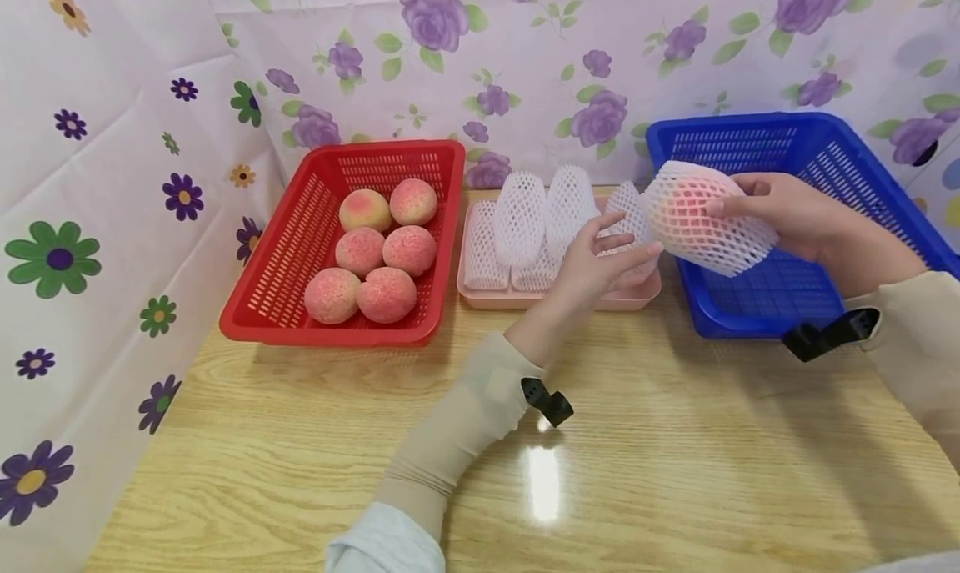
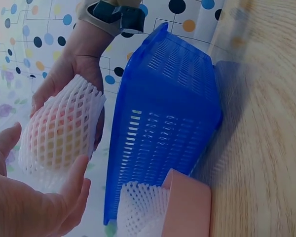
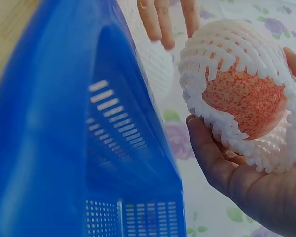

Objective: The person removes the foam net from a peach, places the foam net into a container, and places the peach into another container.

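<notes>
A peach in a white foam net sleeve [image 1: 693, 214] is held up over the near left part of the blue basket [image 1: 738, 310]. My right hand [image 1: 798, 223] grips it from the right, thumb on the net and fingers beneath. In the right wrist view the red-speckled peach [image 3: 246, 103] shows through the sleeve's open end. My left hand [image 1: 588, 264] hangs over the pink tray [image 1: 487, 299], fingers spread and holding nothing. Its fingertips come close to the netted peach; whether they touch it I cannot tell. Several white foam net sleeves [image 1: 521, 218] lie in that tray.
To the left a red basket [image 1: 262, 331] contains several bare peaches [image 1: 386, 295]. Both baskets and the tray stand in a row on the wooden table [image 1: 337, 423], against a flowered cloth [image 1: 420, 81]. The blue basket's rim stands just below my right hand.
</notes>
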Motion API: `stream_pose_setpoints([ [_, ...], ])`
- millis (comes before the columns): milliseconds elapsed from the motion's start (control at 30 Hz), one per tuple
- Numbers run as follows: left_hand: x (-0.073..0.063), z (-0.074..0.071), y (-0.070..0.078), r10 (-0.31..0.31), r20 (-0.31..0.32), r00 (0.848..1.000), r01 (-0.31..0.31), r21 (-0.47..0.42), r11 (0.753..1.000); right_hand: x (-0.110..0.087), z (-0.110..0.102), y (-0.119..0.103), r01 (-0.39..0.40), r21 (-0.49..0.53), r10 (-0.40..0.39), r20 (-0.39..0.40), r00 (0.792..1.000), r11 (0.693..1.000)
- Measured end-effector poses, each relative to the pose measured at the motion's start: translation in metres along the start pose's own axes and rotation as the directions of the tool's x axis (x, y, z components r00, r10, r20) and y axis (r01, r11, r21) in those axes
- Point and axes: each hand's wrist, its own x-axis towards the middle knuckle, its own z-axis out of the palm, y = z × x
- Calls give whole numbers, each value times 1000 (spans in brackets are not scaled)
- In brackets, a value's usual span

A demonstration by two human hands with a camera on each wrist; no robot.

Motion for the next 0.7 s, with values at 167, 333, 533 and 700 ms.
stream_pose_setpoints([
  [167, -3, -3, 4, -39, 54, 998, 42, -49, 998, -1, 9, -2, 61, 1, -61, 81, 995, 998],
  [333, -7, -5, 7, -69, 92, 993, 78, -88, 993, -2, 19, -5, 95, -2, -94, 136, 986, 995],
  [533, -13, -8, 8, -92, 121, 988, 108, -133, 985, -5, 31, -8, 104, -5, -102, 138, 985, 995],
  [700, -17, -13, 8, -75, 126, 989, 88, -95, 992, -6, 42, -9, 84, 7, -85, 129, 988, 996],
])
